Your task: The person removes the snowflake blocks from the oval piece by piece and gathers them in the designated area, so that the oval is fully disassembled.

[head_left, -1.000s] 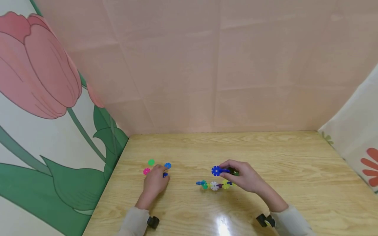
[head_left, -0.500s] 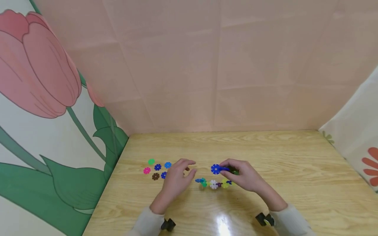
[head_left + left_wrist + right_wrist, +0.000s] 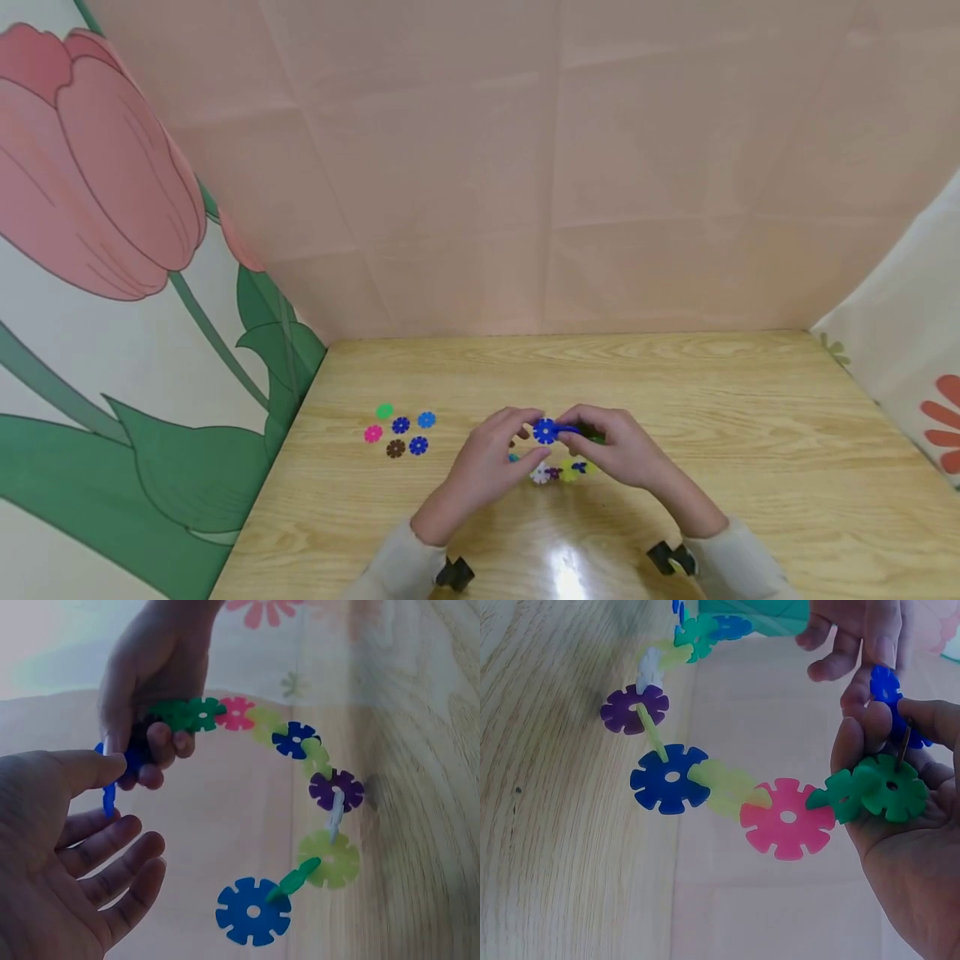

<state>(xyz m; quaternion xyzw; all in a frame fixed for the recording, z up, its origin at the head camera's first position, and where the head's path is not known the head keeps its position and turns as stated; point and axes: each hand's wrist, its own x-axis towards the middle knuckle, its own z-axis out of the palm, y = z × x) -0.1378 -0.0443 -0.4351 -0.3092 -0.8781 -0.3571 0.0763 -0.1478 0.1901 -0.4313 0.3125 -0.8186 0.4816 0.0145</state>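
Observation:
A chain of interlocking plastic flower discs (image 3: 787, 817) in several colours hangs in a curve from my right hand (image 3: 611, 446), which pinches it near its blue end. The end blue disc (image 3: 545, 431) sticks out to the left of the right fingertips. My left hand (image 3: 495, 454) has its fingers spread around this disc from the left. In the left wrist view, the thumb (image 3: 101, 769) overlaps the disc's edge, with the other fingers loosely bent. Green discs (image 3: 892, 787) lie against the right palm. A larger blue disc (image 3: 253, 911) ends the chain's other side.
On the wooden table (image 3: 675, 375), several loose discs lie at the left, among them a green disc (image 3: 384, 412), a pink disc (image 3: 372, 433) and a brown disc (image 3: 395, 448). A pink cloth (image 3: 450, 208) hangs behind the table, with printed cloths at both sides.
My left hand has left the loose discs and moved right to the blue end of the chain. My right hand has stayed almost still, holding the chain.

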